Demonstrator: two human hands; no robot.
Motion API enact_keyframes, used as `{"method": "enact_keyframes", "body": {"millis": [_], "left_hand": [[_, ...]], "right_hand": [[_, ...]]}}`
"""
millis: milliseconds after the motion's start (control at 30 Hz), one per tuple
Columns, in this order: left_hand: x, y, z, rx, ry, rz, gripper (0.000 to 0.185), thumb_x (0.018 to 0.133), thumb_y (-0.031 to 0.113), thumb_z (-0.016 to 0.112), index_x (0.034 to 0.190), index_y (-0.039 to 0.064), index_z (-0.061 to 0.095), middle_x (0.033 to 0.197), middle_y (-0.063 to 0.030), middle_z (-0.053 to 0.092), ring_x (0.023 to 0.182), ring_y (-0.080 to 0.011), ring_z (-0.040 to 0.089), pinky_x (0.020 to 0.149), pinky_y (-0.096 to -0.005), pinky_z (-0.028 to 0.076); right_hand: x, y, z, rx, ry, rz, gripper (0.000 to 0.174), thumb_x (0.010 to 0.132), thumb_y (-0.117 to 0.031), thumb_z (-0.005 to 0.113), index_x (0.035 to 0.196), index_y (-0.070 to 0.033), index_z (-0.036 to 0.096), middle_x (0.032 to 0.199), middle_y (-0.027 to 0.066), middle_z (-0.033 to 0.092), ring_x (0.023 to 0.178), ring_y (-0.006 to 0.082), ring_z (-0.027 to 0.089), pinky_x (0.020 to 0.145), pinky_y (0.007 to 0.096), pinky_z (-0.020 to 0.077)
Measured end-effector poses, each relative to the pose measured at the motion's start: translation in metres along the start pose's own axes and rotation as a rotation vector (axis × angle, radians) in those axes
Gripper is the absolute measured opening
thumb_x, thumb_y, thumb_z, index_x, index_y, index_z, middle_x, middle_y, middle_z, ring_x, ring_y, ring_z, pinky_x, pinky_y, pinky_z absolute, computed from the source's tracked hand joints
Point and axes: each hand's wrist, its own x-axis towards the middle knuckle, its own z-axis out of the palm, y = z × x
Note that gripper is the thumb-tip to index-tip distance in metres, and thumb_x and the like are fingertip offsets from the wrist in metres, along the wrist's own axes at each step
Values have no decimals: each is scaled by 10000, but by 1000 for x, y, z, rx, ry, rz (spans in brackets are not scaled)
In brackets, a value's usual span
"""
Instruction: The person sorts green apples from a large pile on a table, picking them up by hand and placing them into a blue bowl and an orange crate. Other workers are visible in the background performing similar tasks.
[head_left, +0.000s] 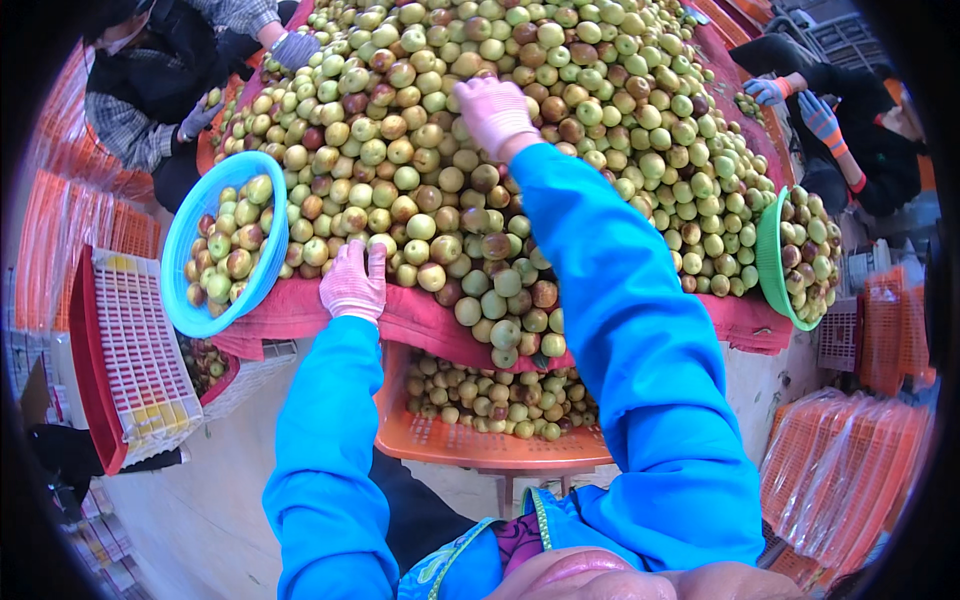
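A large heap of green and reddish-brown jujubes lies before me on a red cloth. My right hand, in a pink striped glove, reaches far into the heap with its fingers bent down over the fruit. Its fingertips are partly hidden, so whether it grips a jujube cannot be told. At the near edge rests my gloved left hand, fingers apart and touching the fruit. Left of it, a tilted blue plastic basket holds several jujubes.
A green basket of jujubes stands at the right corner. Below the cloth edge, an orange crate holds more fruit. White crates stand at left; plastic-wrapped orange crates at right. Gloved co-workers' hands work on both sides.
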Motion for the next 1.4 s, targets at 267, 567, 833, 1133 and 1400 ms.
{"method": "enact_keyframes", "body": {"millis": [267,567,833,1133,1400], "left_hand": [[0,3,-3,55,-57,-29,533,970,529,343,1031,66,600,994,-147,628,904,-336,621,742,-460,503],[2,4,-5,37,-96,-39,537,969,520,355,1067,61,615,1013,-144,640,921,-326,624,767,-450,504],[-1,2,-3,45,-66,-6,506,967,492,387,1114,63,611,999,-132,634,911,-322,620,769,-445,502],[-1,1,-3,24,-13,5,515,967,486,390,1128,52,614,996,-138,635,907,-331,619,769,-447,503],[0,2,-6,14,-54,-3,546,967,508,373,1114,38,608,988,-154,632,899,-335,621,773,-448,503]], "right_hand": [[41,-19,4,60,-518,314,339,863,-234,508,1179,-132,574,1072,123,680,999,313,660,791,481,507],[2,-3,-31,159,-725,218,336,822,-301,518,1043,-125,700,1183,125,651,1085,296,628,860,438,499],[-50,48,-48,-36,-135,204,113,779,-204,646,882,-179,685,938,58,667,882,266,662,761,411,540],[-6,83,-38,-130,-820,224,352,823,-217,593,1165,-171,663,1231,100,629,1143,292,601,931,448,496],[-34,72,-59,-223,-990,111,319,785,-289,599,1046,-151,718,1132,114,667,1088,305,617,929,429,482]]}}
